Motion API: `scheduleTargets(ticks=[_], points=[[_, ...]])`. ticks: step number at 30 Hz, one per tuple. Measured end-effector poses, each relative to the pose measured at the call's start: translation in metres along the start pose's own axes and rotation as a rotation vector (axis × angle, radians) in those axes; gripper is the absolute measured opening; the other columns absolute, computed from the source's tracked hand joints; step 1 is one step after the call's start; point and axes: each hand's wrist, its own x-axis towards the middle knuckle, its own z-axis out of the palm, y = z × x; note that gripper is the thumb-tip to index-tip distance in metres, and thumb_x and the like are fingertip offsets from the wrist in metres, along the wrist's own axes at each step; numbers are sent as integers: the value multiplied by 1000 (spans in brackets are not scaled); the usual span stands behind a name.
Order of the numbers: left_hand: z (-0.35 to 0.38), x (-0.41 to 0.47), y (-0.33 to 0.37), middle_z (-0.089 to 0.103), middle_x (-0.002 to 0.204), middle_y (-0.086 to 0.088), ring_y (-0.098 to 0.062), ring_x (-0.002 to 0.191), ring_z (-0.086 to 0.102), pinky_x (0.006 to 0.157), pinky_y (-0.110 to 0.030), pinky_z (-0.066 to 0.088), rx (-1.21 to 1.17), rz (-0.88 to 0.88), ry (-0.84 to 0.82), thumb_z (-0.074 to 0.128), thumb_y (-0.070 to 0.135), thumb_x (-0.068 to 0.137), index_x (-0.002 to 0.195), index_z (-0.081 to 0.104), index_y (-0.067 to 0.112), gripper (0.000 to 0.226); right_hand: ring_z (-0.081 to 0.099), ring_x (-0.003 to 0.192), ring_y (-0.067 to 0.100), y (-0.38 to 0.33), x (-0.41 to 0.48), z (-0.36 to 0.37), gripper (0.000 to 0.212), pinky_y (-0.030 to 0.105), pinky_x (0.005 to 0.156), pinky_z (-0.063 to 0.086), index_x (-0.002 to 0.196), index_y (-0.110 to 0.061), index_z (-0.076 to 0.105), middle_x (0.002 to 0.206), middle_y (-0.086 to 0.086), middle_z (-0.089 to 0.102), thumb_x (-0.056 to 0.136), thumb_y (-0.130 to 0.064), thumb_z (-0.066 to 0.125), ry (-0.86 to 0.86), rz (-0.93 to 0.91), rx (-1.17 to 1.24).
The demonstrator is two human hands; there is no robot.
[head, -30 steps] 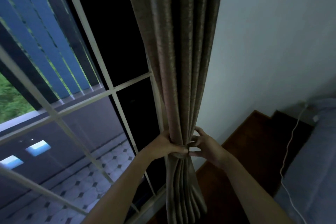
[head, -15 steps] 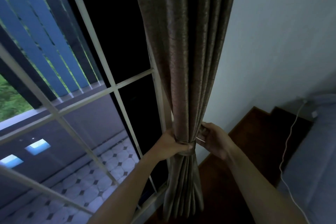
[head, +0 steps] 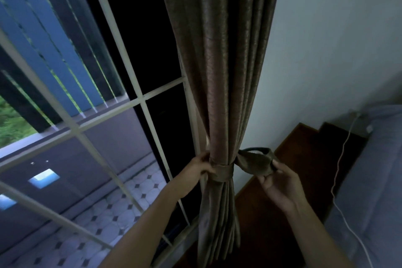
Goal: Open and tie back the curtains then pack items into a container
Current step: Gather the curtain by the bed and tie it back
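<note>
Hanging in tight vertical folds, the brown curtain (head: 219, 72) is gathered at the right side of the window, just beside the pale wall (head: 337, 50). A tie-back (head: 223, 173) of the same brown cloth wraps round the bundle low down and pinches it into a narrow waist. Below the wrap the folds spread out again toward the floor.

The left hand (head: 201, 166) grips the curtain from the window side at the height of the wrap, with its fingers curled onto the cloth and touching the band. The right hand (head: 280, 183) is on the wall side, clear of the bundle, with its palm turned up. It pinches the free end of the tie-back between thumb and fingers, and that end stretches sideways from the wrap as a flat loop. The two hands are apart, with the gathered curtain between them.

A white window grille (head: 139, 98) crosses the glass to the left, and patterned tiles (head: 130, 198) lie outside beyond it. To the right is a dark wooden floor (head: 272, 213). A white cable (head: 332, 190) trails down along the edge of some grey-blue upholstery (head: 380, 180); whether that is a bed or a sofa cannot be told.
</note>
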Motion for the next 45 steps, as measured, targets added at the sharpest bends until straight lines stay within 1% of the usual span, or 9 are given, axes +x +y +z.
scheduleTargets(ticks=[3,7,12,17,20,28,37,42,45], points=[[3,2,5,67,96,-3,-18,86,62,76,-26,50,-263,-99,167,48,3,89,104,66,9,24,70,89,19,16,-14,-4,99,28,69,60,130,-16,50,113,12,65,42,0,93,93,-7,3],[5,5,2,61,77,2,-14,76,55,74,-27,48,110,-252,244,55,33,94,83,65,20,20,70,90,22,34,-32,-6,123,33,73,61,138,-22,48,114,14,68,27,2,95,184,-29,-34],[9,5,-2,61,72,2,-10,68,55,66,-23,42,89,-305,201,54,23,96,78,64,18,21,64,111,30,59,-48,5,114,47,93,50,136,-24,50,128,17,62,34,6,93,193,-17,-34],[1,1,-5,62,77,-1,-14,73,56,65,-25,41,135,-266,295,50,21,97,93,67,15,18,55,118,33,31,-42,15,82,44,81,57,128,-24,54,129,12,55,56,-2,85,338,-177,-12],[3,1,-7,61,75,-3,-14,69,55,61,-24,41,167,-245,324,47,19,99,107,67,11,23,54,111,25,-9,-19,26,44,45,76,58,113,-14,62,113,9,58,73,-22,77,444,-337,-46],[3,-13,-20,67,84,-7,-20,77,60,67,-26,47,266,-100,474,59,22,90,91,67,10,14,61,59,13,8,-48,29,34,36,85,49,129,-9,51,58,-1,59,96,-4,46,394,-386,-298],[46,-45,9,62,55,0,-13,56,62,62,-29,49,621,106,188,58,63,81,59,63,14,54,68,60,28,118,-64,20,36,36,64,58,110,6,61,48,16,57,92,12,30,311,-304,-344],[29,-45,20,69,73,-10,-19,68,64,62,-29,45,887,137,141,67,32,85,72,67,9,27,67,63,21,144,-56,28,25,31,77,53,109,5,57,52,9,62,85,1,51,359,-294,-671],[12,-50,19,72,86,-14,-23,80,68,74,-32,51,771,145,68,67,25,86,85,70,1,25,69,73,21,143,-53,34,54,32,73,57,121,3,50,66,9,69,77,-13,76,361,-328,-661]])
